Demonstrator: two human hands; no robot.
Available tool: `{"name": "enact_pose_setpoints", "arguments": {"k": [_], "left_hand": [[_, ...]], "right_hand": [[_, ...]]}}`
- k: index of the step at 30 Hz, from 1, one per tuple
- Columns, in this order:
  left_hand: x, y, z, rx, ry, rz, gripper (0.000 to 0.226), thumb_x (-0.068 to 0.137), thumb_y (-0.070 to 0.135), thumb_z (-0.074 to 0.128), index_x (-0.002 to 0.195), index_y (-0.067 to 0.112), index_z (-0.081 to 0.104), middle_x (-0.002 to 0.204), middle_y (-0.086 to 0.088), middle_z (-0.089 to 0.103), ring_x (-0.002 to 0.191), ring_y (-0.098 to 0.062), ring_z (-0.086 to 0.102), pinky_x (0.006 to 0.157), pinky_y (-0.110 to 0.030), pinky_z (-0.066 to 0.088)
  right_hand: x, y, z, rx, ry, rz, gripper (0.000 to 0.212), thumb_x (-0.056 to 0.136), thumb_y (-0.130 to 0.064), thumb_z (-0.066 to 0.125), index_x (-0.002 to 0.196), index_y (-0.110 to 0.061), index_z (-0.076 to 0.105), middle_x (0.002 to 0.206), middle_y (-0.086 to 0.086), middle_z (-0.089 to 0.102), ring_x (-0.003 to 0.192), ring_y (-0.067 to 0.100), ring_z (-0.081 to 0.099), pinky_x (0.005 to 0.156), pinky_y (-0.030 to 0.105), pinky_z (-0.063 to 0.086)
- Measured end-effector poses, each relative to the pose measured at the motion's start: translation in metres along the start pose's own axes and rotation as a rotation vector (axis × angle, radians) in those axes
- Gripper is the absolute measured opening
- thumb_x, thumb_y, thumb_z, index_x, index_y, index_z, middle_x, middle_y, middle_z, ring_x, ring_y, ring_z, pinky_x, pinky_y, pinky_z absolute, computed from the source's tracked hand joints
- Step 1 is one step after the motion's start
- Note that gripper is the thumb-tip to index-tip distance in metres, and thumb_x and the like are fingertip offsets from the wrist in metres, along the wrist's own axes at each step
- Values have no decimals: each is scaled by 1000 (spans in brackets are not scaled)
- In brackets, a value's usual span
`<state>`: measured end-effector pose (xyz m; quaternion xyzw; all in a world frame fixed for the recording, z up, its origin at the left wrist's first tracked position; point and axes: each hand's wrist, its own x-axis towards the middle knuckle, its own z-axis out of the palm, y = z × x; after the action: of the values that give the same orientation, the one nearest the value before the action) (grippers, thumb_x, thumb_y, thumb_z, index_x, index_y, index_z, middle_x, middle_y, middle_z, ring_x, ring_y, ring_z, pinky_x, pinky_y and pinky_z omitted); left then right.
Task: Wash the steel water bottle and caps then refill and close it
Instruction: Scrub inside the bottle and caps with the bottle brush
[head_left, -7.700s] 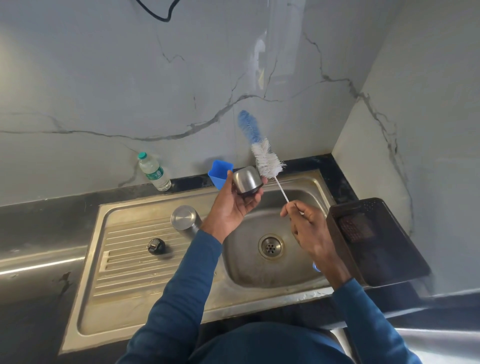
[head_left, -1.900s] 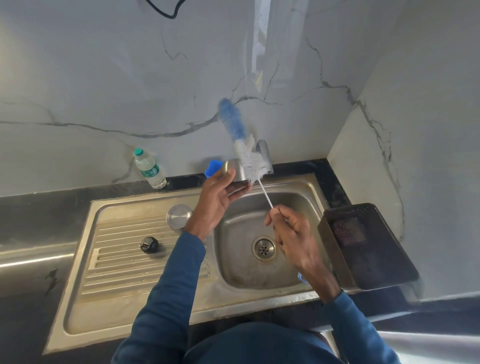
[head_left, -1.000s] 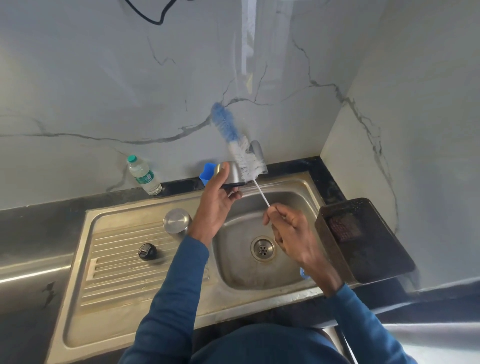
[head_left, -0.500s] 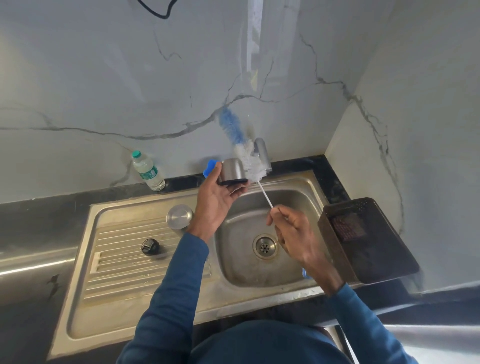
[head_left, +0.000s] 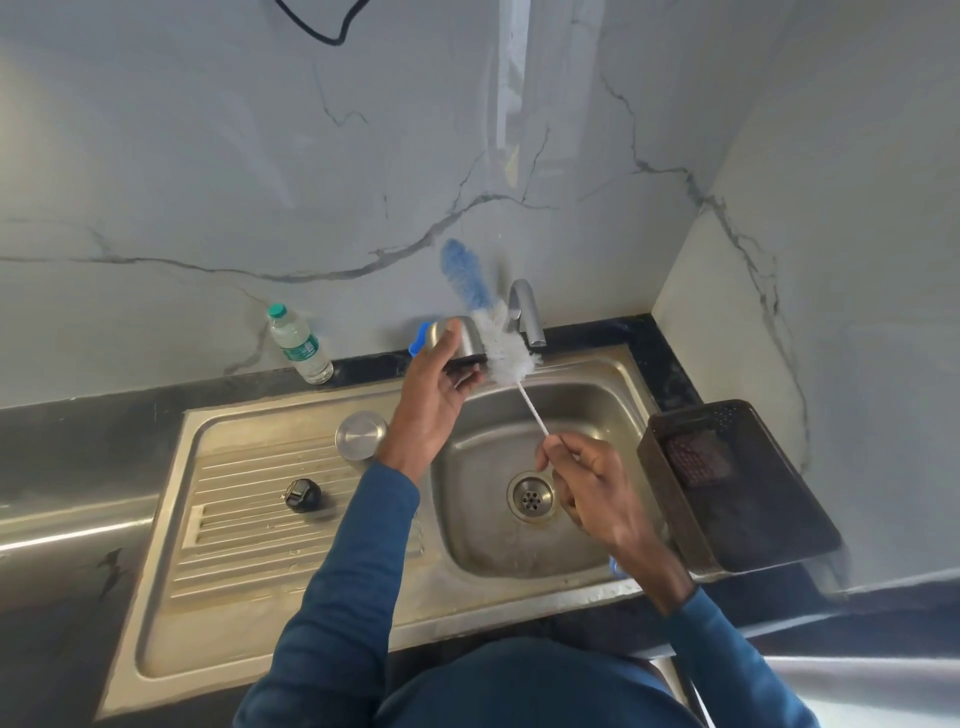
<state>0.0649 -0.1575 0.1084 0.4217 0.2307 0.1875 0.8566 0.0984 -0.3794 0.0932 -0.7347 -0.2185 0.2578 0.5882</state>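
The left hand (head_left: 431, 400) grips the steel cap (head_left: 460, 340); the right hand (head_left: 592, 483) pinches the brush (head_left: 501, 345); rub gently all round the cap.

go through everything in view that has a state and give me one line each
steel cap: held up over the sink, gripped by the left hand
bottle brush: wire handle pinched by the right hand, white bristles against the cap
steel bottle: standing on the drainboard, untouched
black inner cap: lying on the drainboard, off the bottle
tap: no water seen running
plastic water bottle: upright, green cap on
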Motion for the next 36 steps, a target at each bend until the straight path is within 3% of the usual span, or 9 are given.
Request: {"name": "enact_pose_setpoints", "arguments": {"k": [2,6,11,14,18,22,29,33,36], "left_hand": [[0,1,-4,19,-22,17,90,65,54,97,132,4,61,116,-16,69,100,-26,72,89,-34,60],[-4,-7,-5,-40,-68,-24,50,90,33,76,125,7,52,127,-24,56,107,-36,73,96,-46,60],[-8,-6,4,-38,-56,-31,18,95,27,70,104,13,65,101,-9,73,91,-25,74,95,-43,60],[-7,-1,3,28,-27,-17,35,86,26,74,117,10,69,105,-6,78,98,-18,75,85,-31,61],[-10,-11,-1,-1,-36,-88,43,80,19,77,121,11,67,106,-4,74,102,-19,69,87,-33,56],[-14,-15,5,-99,-85,-117,38,85,22,78,119,12,66,110,-8,70,100,-26,67,91,-40,58],[-7,-7,-7,-206,44,-103,59,100,42,65,146,5,55,127,-18,72,116,-28,71,97,-39,60],[-12,-17,-2,-197,66,-184,60,101,55,62,139,8,63,112,-15,73,94,-23,66,83,-34,60],[-9,-15,-7,-246,97,-162,64,101,55,63,142,7,60,117,-18,71,93,-26,69,79,-35,62]], "right_hand": [[-5,6,0,-6,3,20,36,112,-25,49,84,-14,68,53,-10,39,42,6,28,41,22,25],[3,2,-3,-34,69,28,36,111,-25,50,81,-16,68,53,-5,37,43,6,31,42,22,27],[5,-2,3,-121,75,-12,33,110,-24,51,81,-16,67,52,-11,42,46,8,34,46,28,29],[-7,6,4,-129,43,-5,34,110,-22,52,80,-15,67,50,-13,44,45,7,35,48,28,30],[-5,2,1,-161,66,4,33,109,-20,52,81,-15,68,48,-16,48,43,2,36,47,26,32],[6,-6,-3,-177,85,-26,31,108,-22,52,81,-22,68,50,-13,48,45,7,38,46,27,32],[-9,4,-2,-149,60,47,33,110,-14,50,82,-8,67,47,-23,52,42,-1,48,46,12,33],[-1,0,1,-159,85,18,32,108,-19,51,82,-13,68,47,-18,47,42,1,38,45,22,33],[-3,3,4,-173,77,0,31,107,-18,53,80,-15,67,49,-17,47,44,3,38,46,24,34]]}}
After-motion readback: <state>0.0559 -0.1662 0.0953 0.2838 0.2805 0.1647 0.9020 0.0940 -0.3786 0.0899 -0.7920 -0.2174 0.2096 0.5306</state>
